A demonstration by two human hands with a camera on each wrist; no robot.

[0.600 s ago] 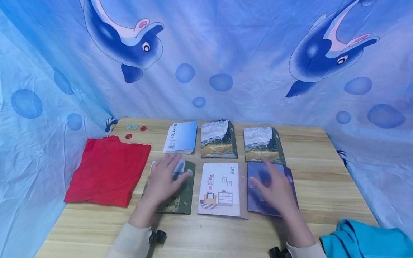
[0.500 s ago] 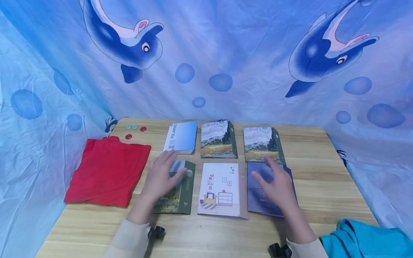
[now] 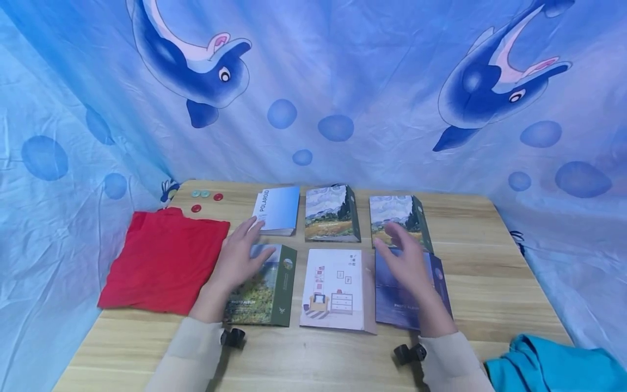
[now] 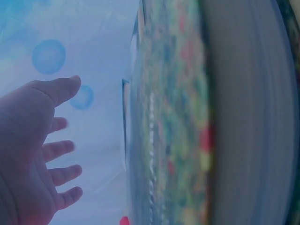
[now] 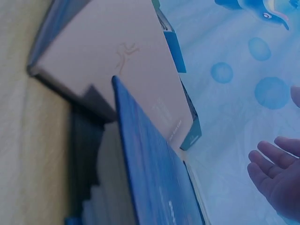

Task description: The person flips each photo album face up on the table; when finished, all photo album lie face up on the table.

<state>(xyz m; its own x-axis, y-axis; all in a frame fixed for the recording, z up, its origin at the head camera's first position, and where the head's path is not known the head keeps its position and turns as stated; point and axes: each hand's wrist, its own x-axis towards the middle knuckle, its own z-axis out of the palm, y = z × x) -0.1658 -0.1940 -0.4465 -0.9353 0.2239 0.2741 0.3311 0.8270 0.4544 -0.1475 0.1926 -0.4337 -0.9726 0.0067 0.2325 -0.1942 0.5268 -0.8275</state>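
My left hand (image 3: 239, 258) hovers over the upper left of a green-spined photo album (image 3: 259, 296), fingers spread and nothing held. In the left wrist view that album's floral cover (image 4: 173, 122) stands beside the open palm, apart from it. Above a dark blue photo album (image 3: 399, 305) is my right hand (image 3: 406, 264), its fingers loosely bent and holding nothing. The right wrist view has the blue cover (image 5: 150, 159) clear of the fingers. Between these two lies a white album (image 3: 333, 288) with a drawn room on it.
Behind them lie a Polaroid album (image 3: 281, 209) and two landscape albums, one in the middle (image 3: 328, 212) and one at right (image 3: 394, 215). A red cloth (image 3: 164, 264) is at left, with several buttons (image 3: 218, 197) behind it. Teal cloth (image 3: 553, 362) covers the near right corner.
My left hand has drifted left, uncovering more of the green-spined album. My right hand has moved a little left and away from me. The albums stay in place.
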